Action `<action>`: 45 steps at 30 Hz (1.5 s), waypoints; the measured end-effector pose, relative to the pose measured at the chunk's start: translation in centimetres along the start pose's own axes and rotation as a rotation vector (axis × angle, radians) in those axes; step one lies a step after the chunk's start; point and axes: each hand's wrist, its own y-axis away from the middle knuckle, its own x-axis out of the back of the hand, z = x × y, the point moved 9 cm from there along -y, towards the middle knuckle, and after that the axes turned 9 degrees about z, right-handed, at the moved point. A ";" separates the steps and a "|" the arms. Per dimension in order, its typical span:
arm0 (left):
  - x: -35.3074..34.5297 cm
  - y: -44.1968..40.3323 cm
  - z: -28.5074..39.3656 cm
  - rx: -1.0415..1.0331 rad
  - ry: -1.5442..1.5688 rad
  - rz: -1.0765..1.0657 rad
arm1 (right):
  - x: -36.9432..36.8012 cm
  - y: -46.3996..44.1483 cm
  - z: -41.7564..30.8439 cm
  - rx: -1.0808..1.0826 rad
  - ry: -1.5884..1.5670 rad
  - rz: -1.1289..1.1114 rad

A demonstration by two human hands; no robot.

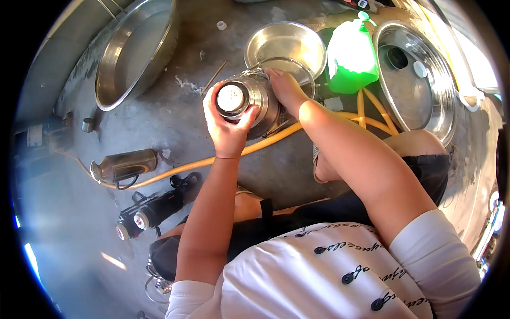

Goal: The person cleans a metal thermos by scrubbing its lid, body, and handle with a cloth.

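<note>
While left hand (pixel 227 130) hangs on: fingers (pixel 210 102) round steel thermos (pixel 259 97)
Right hand (pixel 287 90): against its 2 o'clock side, can't tell if gripping
Green pump jug (pixel 350 58): 2 o'clock, farther out

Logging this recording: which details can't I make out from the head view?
All in the head view:
Fingertips of the right hand: hidden by the hand itself.
Inside of the metal flask: hidden by its white top.
Green jug: surface detail washed out by glare.
Shiny item at lower left: partly covered by the person's clothing.
Dark object: cut off by the top edge.
</note>
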 end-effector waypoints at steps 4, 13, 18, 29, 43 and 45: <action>0.6 -0.8 -0.8 -0.007 0.096 -0.121 | 2.0 3.1 1.7 0.137 0.606 0.070; 1.0 -0.5 -1.0 -0.035 0.077 -0.098 | 2.1 -2.9 -3.9 0.417 0.476 -0.308; 0.9 -0.5 -1.0 -0.039 0.091 -0.097 | -3.0 -3.2 -3.1 0.679 0.660 -0.506; 1.4 -0.9 -0.6 -0.119 0.034 -0.045 | 3.8 -1.3 9.6 0.151 1.068 -0.335; 1.6 -0.4 0.7 -0.198 -0.077 -0.055 | -2.3 14.3 11.8 -1.018 -0.628 0.159; 1.6 -0.4 0.8 -0.208 -0.059 -0.053 | -1.7 13.9 11.3 -1.031 -0.488 0.145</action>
